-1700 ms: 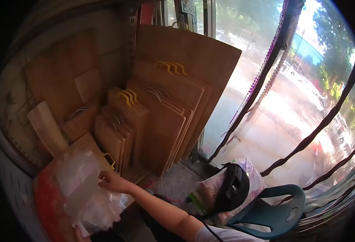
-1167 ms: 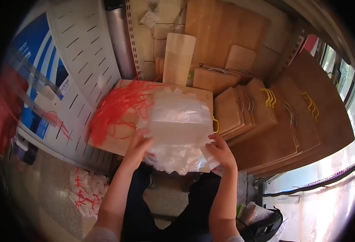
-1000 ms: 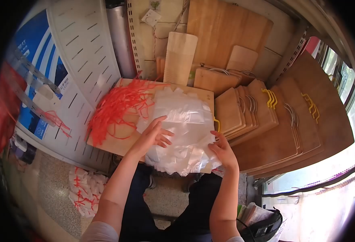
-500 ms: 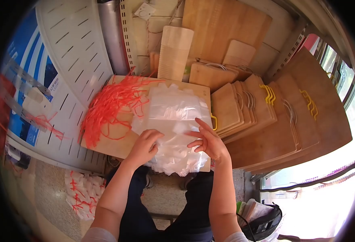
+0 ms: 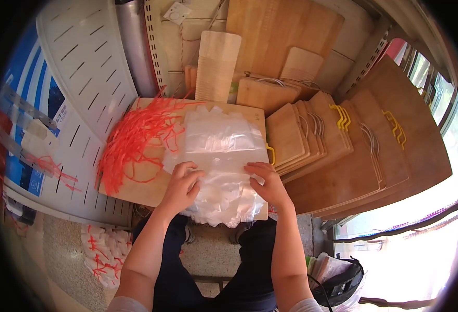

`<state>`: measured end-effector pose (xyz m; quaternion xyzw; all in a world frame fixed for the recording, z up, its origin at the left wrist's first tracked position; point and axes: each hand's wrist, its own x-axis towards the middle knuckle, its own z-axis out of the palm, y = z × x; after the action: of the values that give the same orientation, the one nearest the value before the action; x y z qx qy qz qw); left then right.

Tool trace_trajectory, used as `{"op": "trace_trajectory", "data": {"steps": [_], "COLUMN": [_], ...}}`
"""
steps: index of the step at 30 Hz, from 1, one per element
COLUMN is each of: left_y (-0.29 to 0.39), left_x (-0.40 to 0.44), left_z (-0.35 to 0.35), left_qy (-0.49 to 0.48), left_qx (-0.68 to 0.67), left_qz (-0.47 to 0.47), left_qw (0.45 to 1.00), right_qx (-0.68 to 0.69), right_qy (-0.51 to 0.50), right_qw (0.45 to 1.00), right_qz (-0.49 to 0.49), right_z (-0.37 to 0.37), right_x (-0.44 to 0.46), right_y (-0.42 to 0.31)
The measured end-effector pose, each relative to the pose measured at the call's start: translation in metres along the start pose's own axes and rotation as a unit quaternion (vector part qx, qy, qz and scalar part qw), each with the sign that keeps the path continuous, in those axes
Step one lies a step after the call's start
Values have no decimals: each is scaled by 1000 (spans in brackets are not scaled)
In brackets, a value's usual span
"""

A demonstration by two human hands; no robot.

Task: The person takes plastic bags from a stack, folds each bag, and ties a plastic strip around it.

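A stack of thin clear plastic bags (image 5: pixel 224 138) lies on a wooden board (image 5: pixel 127 188) in front of me. My left hand (image 5: pixel 181 186) is over the left side of the stack, its fingers bent and a gap between them and the thumb. Over the right side is my right hand (image 5: pixel 268 184), palm down, with fingers curved inward and thumb apart from them. Nothing shows gripped in either hand; whether the fingertips press on the plastic, I cannot tell. A loose heap of red plastic strips (image 5: pixel 138 138) lies left of the bags.
Wooden cutting boards (image 5: pixel 338 151) with wire and yellow handles lean at the right. A ridged wooden washboard (image 5: pixel 217 67) stands behind. At the left is a white slotted panel (image 5: pixel 86 67). Red-tied white bundles (image 5: pixel 104 252) lie on the floor; a black bag (image 5: pixel 346 283) is at lower right.
My right hand has turned palm down and its raised, spread fingers have lowered to the bags. My left hand stays near the left side. The whole view has shifted slightly.
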<state>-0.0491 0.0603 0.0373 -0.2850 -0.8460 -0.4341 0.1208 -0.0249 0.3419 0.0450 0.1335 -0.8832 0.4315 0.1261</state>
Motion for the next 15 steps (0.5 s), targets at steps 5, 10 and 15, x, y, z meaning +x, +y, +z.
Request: {"op": "trace_trajectory", "data": {"steps": [5, 10, 15], "left_y": [-11, 6, 0], "left_x": [3, 0, 2], "left_z": [0, -18, -26], "left_qy": [0, -47, -80], "left_qx": [18, -51, -64], "left_qz": [17, -13, -3], "left_qw": [1000, 998, 995], "right_qx": [-13, 29, 88], "right_qy": [-11, -56, -80], "right_qw": [1000, 998, 991], "right_qz": [-20, 3, 55], "right_z": [0, -13, -23], "right_x": [4, -5, -10], "right_y": [0, -21, -33]}}
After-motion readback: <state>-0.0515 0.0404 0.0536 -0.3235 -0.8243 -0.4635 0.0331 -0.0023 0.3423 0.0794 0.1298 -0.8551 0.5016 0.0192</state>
